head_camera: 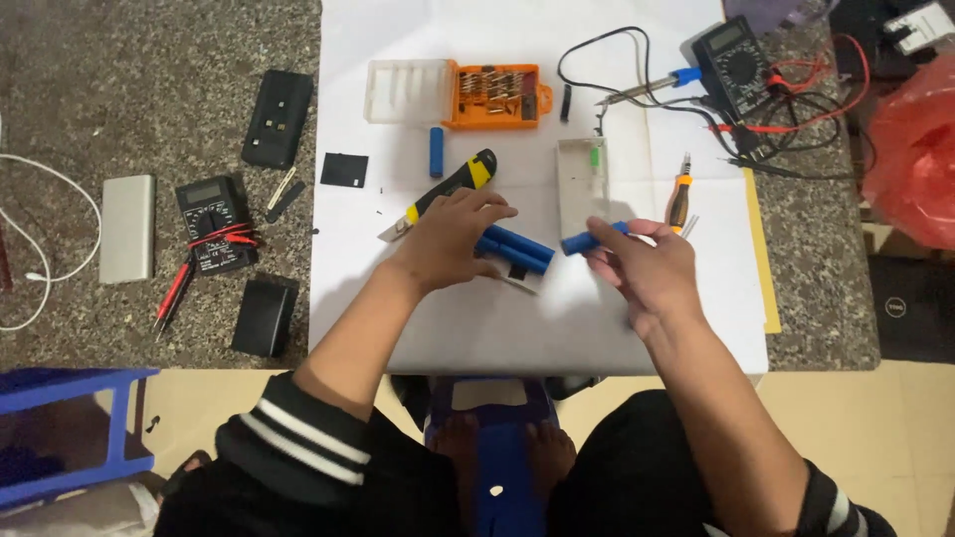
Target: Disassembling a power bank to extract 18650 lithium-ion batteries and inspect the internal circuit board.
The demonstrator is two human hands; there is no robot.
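Note:
My left hand (pixel 450 237) presses down on a pack of blue cylindrical battery cells (pixel 519 249) lying on the white paper sheet (pixel 477 318). My right hand (pixel 647 268) holds a single blue cell (pixel 589 239) just to the right of the pack, a little apart from it. A yellow and black utility knife (pixel 445 189) lies under and behind my left hand, blade pointing left. Another loose blue cell (pixel 436 151) stands on the paper further back.
An orange bit case (pixel 497 94) with clear lid, a white plastic housing (pixel 582 179), a small screwdriver (pixel 678 194), a soldering iron (pixel 647 89) and a multimeter (pixel 734 62) sit at the back. Left: another multimeter (pixel 212 219), silver power bank (pixel 127 229), black boxes (pixel 265 316).

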